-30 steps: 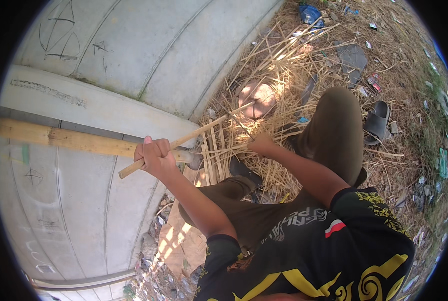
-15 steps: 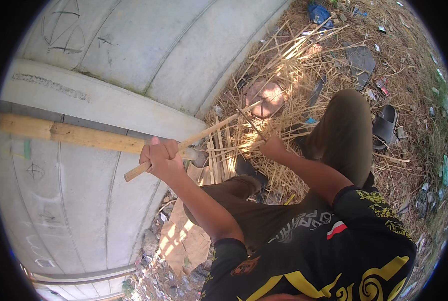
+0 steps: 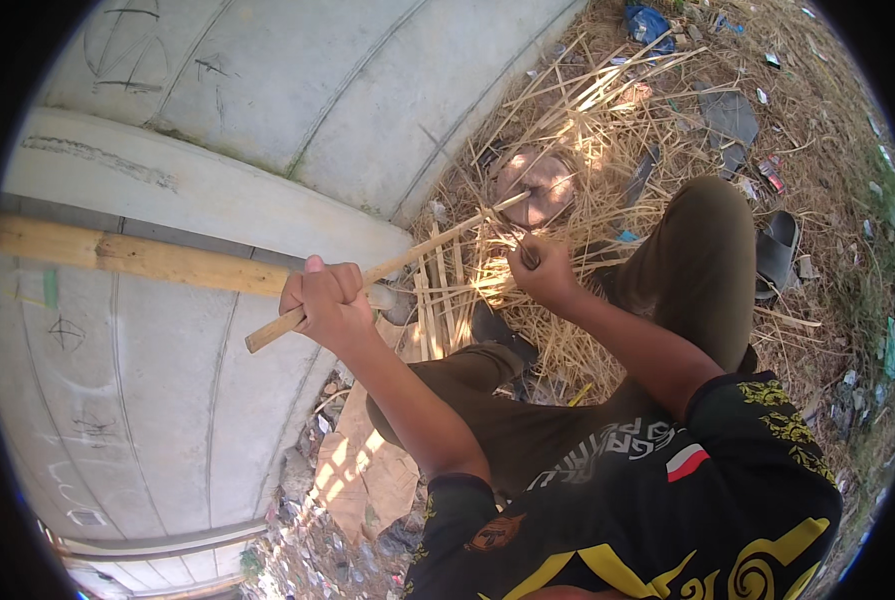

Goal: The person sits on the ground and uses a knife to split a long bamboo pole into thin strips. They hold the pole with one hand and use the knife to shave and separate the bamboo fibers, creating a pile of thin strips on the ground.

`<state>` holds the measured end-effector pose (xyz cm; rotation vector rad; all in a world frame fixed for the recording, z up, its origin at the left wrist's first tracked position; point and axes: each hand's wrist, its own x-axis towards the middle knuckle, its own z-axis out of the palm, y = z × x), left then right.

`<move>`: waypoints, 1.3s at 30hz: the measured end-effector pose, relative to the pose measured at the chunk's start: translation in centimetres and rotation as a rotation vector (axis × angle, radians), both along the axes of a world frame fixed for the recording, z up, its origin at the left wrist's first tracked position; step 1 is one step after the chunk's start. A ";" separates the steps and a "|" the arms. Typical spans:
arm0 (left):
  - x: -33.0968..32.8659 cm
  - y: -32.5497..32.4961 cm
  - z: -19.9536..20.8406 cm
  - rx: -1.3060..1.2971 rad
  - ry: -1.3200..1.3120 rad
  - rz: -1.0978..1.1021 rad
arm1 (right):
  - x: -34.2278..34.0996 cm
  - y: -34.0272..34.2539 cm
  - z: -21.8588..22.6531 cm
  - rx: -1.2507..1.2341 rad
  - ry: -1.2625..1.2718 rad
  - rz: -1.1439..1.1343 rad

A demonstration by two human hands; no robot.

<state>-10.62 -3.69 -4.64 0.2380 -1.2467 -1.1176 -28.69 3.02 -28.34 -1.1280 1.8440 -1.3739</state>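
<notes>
My left hand point(image 3: 325, 303) is wrapped round a slender bamboo stick point(image 3: 417, 254) close to its near end. The stick slants away to the right, its far tip over a round wooden block point(image 3: 549, 203) on the ground. In my closed right hand point(image 3: 549, 277) is a knife point(image 3: 529, 256). Its dark, narrow blade meets the stick a little short of the block; the blade looks foreshortened, and most of the handle is hidden by my fingers.
A thick bamboo pole point(image 3: 167, 259) runs along a pale concrete wall point(image 3: 257, 100) at left, ending behind my left hand. Split bamboo strips point(image 3: 577, 125) litter the ground around the block. A black sandal point(image 3: 775, 250) lies right of my bent knee, flattened cardboard point(image 3: 367, 470) below my left forearm.
My right hand has moved forward and slightly left, turning the knife so less blade shows. My left hand keeps its grip on the stick, which has shifted only slightly.
</notes>
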 end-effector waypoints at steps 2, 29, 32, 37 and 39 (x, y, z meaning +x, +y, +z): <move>0.8 0.4 -0.3 -0.005 -0.035 0.020 | -0.1 0.1 -5.0 0.217 0.118 0.065; 2.8 -0.8 -0.7 -0.074 -0.072 -0.018 | -0.5 -1.8 -8.3 0.551 -0.652 0.244; 1.5 -1.1 -0.7 -0.065 -0.034 -0.011 | -1.5 -1.8 -9.2 0.474 -0.539 0.277; 3.1 -0.5 -1.0 -0.052 0.003 0.058 | 2.1 0.1 0.0 0.256 0.132 0.313; 2.8 -0.1 -0.8 -0.092 0.008 0.084 | 1.7 0.3 0.7 0.247 0.218 0.243</move>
